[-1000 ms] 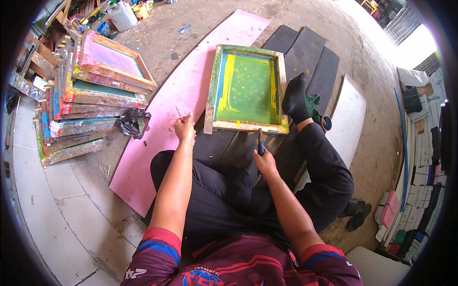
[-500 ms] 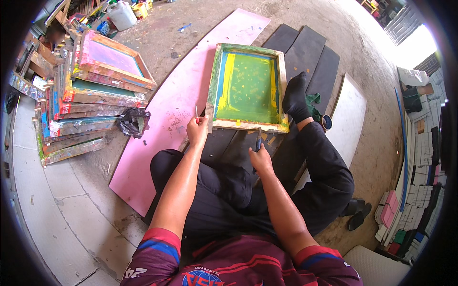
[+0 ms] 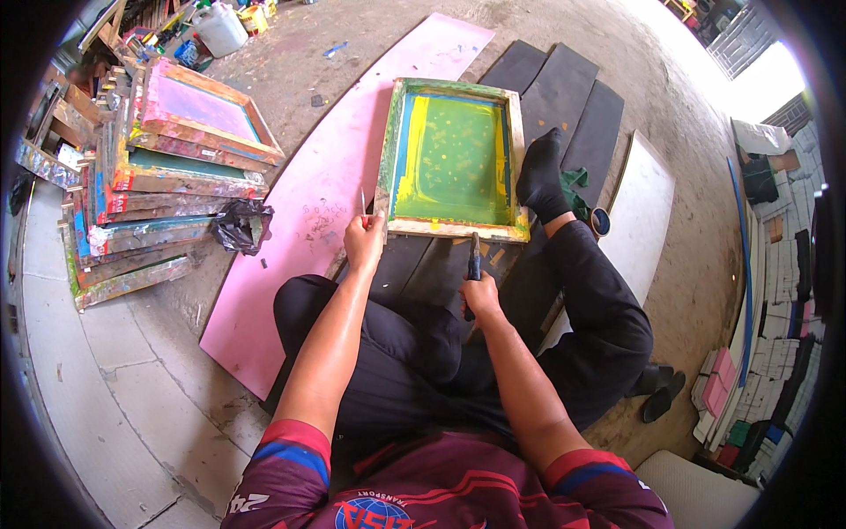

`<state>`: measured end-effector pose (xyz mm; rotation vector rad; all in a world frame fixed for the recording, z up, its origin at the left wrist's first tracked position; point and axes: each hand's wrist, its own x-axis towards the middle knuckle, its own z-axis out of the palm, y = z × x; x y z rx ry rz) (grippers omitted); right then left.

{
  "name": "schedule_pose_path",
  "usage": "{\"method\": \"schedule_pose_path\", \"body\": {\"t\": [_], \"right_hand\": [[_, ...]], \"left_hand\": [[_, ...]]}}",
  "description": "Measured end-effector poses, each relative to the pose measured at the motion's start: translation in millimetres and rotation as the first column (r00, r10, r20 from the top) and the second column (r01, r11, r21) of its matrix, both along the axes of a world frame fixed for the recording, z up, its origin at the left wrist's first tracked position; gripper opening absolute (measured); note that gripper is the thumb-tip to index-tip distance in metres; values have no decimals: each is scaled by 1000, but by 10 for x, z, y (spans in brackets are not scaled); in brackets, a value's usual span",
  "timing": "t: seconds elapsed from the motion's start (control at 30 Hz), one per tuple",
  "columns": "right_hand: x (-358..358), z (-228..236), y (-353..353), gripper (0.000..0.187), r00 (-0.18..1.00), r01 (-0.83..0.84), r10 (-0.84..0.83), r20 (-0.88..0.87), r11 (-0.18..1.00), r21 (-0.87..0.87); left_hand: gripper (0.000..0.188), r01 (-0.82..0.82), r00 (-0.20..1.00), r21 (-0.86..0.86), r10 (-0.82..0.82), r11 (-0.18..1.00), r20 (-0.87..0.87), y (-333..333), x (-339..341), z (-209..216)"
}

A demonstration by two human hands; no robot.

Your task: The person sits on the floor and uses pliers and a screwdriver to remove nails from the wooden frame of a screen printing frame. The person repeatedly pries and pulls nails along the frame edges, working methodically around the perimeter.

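Observation:
A wooden screen-printing frame (image 3: 520,132) with green mesh and yellow and blue paint lies in front of me. At its near left corner is my left hand (image 3: 364,242), fingers closed in a pinch around a thin, pointed, light-coloured piece (image 3: 362,201) that sticks up; its kind is not clear. The hand rests against the frame's corner. Below the frame's near edge, my right hand (image 3: 481,294) is wrapped round a hand tool (image 3: 474,263) with a dark handle and a narrow metal end. The tool's tip is close to the near rail. My foot in a black sock (image 3: 544,176) sits against the frame's right side.
Dark boards (image 3: 564,88) and a curved pink sheet (image 3: 352,123) lie under and beside the frame. Left stands a stack of paint-stained frames (image 3: 167,207) with a black plastic bag (image 3: 241,227). Right are a green cloth (image 3: 575,187), a small cup (image 3: 600,222) and a white board (image 3: 636,212).
The right hand's tool has turned slightly more upright and its tip sits a little further left. The left hand stays at the frame's corner. The whole view has shifted slightly.

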<state>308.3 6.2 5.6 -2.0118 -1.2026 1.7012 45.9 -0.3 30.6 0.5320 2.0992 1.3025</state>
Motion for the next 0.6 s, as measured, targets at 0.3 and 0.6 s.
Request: {"method": "schedule_pose_path", "body": {"t": [0.3,0.6], "right_hand": [[180,121,-23,45,794,121,-283,-538,941,-316],[86,401,-228,43,816,-235,101,-570,958,-166]], "left_hand": [[32,-6,1000,7,6,1000,25,-34,14,-15],[27,440,862,141,-461,887,213,-62,294,-57]]}}
